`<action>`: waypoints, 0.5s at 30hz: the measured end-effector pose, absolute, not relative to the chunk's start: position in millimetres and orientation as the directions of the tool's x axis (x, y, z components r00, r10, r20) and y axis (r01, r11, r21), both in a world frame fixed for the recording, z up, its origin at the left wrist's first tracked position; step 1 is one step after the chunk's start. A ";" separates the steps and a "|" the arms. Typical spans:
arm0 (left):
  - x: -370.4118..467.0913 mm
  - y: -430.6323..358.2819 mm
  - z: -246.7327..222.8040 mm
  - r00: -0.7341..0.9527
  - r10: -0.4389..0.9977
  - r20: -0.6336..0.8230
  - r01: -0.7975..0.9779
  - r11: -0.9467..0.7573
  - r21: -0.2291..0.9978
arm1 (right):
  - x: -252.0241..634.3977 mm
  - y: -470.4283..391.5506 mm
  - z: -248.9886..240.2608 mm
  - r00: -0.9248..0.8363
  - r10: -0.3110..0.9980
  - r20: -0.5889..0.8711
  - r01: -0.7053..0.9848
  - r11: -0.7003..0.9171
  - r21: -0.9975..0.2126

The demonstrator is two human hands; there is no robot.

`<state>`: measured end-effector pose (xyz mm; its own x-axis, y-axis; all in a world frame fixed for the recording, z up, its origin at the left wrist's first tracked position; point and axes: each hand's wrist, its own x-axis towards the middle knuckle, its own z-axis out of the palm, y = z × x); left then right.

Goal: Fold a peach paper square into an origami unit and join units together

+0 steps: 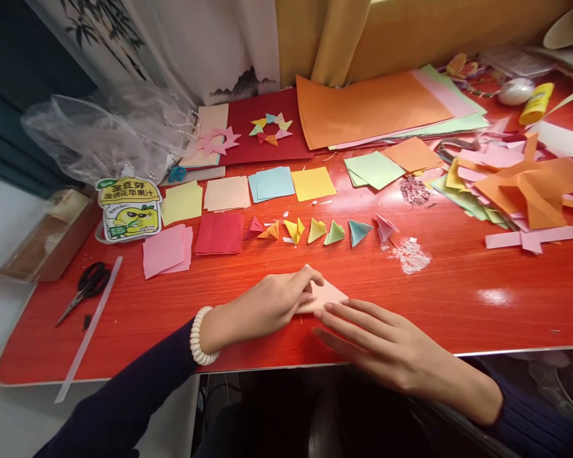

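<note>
A pale peach sheet of paper (325,294), folded into a triangle, lies on the red table near its front edge. My left hand (267,304) has curled fingers on the paper's left part, the index finger bent over it. My right hand (382,337) rests its outstretched fingertips along the lower right edge of the sheet. Just beyond my hands runs a row of small folded paper pieces, among them a red one (254,228), a yellow one (295,229), a blue one (360,233) and a pink one (385,228).
Stacks of square paper, including red (219,233), pink (166,252) and blue (272,184), lie behind and to the left. Black scissors (90,284) are at far left. Paper scraps (530,184) heap up on the right near a yellow glue stick (536,104). Two paper star rings (270,129) lie at the back.
</note>
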<state>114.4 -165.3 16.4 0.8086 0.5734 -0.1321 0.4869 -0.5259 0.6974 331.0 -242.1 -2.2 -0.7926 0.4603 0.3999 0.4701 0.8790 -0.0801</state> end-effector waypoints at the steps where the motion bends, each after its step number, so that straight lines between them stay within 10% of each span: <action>1: 115.5 -162.3 17.5 0.802 0.579 -0.150 0.498 -0.508 0.703 | 330.3 -242.0 -2.4 -0.802 0.452 0.390 0.465 0.883 -0.065; 15: 107.7 -147.9 27.8 0.554 0.728 -0.405 0.468 0.130 0.874 | 322.8 -229.8 -5.6 -0.770 0.585 0.254 0.540 0.810 -0.230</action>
<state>107.7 -147.9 27.8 0.5535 0.7278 -0.4049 0.4680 0.1303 0.8741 322.8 -229.8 -5.6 -0.7698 0.5854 0.2544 0.5400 0.8098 -0.2295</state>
